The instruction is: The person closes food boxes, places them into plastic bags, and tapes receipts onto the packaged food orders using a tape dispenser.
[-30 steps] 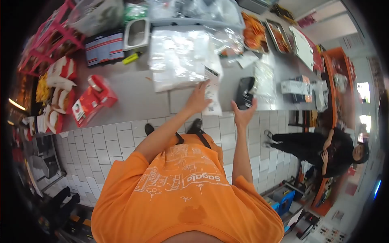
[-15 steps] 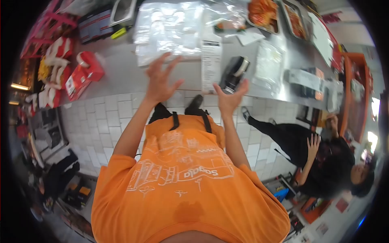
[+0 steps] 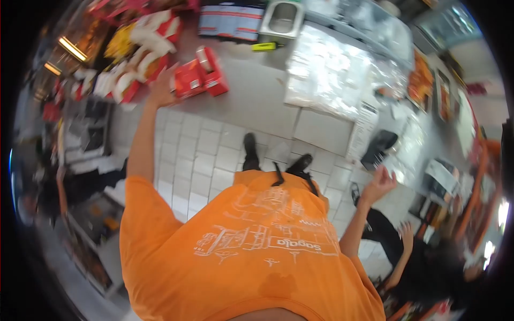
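My left hand (image 3: 162, 90) reaches to the far left of the counter, fingers stretched out beside a red-and-white carton (image 3: 188, 78). Blur hides whether they touch. Another red carton (image 3: 212, 72) leans against that one. Close by on the left stand several red-and-white food cartons (image 3: 152, 67), with something yellow (image 3: 120, 43) among them. My right hand (image 3: 379, 184) hangs in front of the counter edge, fingers loosely bent and apart, holding nothing. Nearest to it are a black stapler-like tool (image 3: 380, 148) and a long printed receipt (image 3: 363, 128).
Clear plastic bags (image 3: 326, 69) cover the middle of the steel counter (image 3: 257, 91). Behind stand a metal pan (image 3: 284, 18), a yellow marker-like item (image 3: 263, 47) and a tray of orange-red food (image 3: 420, 80). A co-worker in black (image 3: 423, 262) is at right; another person (image 3: 80, 184) is at left.
My view has swung left. My left hand has moved from the plastic bags to the red cartons. My right hand has drawn back from the black tool.
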Action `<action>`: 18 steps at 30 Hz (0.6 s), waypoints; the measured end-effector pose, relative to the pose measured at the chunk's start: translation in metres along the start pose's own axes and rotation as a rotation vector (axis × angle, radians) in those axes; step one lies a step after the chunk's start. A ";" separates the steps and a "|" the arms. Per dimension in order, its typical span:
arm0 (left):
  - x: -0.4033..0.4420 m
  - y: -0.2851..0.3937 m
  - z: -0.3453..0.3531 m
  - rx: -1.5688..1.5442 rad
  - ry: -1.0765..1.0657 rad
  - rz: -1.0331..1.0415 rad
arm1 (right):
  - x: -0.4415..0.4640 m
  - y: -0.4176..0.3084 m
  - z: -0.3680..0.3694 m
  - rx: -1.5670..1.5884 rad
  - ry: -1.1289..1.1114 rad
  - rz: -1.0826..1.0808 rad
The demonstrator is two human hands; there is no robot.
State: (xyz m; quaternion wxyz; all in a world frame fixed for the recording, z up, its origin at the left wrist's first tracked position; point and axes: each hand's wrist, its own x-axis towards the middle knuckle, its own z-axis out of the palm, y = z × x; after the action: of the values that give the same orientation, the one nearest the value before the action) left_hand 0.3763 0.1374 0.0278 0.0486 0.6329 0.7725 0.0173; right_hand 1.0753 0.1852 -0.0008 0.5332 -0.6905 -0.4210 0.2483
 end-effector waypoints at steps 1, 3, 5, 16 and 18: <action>0.010 -0.015 0.014 -0.062 0.032 0.051 | -0.001 -0.001 0.004 -0.057 -0.006 -0.021; 0.010 -0.040 0.028 -0.107 0.097 0.057 | -0.011 -0.014 0.009 -0.044 0.030 0.040; -0.022 -0.031 0.009 -0.160 0.149 -0.015 | -0.027 -0.026 0.002 -0.173 0.071 -0.040; -0.037 0.212 -0.023 -0.456 -0.004 0.362 | 0.017 -0.065 0.208 -0.216 -0.515 -0.522; -0.008 0.254 0.016 -0.439 -0.018 0.404 | 0.040 -0.054 0.240 -0.241 -0.502 -0.676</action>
State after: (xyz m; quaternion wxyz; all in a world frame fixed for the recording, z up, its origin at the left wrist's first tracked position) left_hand 0.6273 0.1789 0.0344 0.1867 0.7483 0.6083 0.1873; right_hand 0.8889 0.3502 -0.0194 0.3814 -0.4895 -0.7657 0.1691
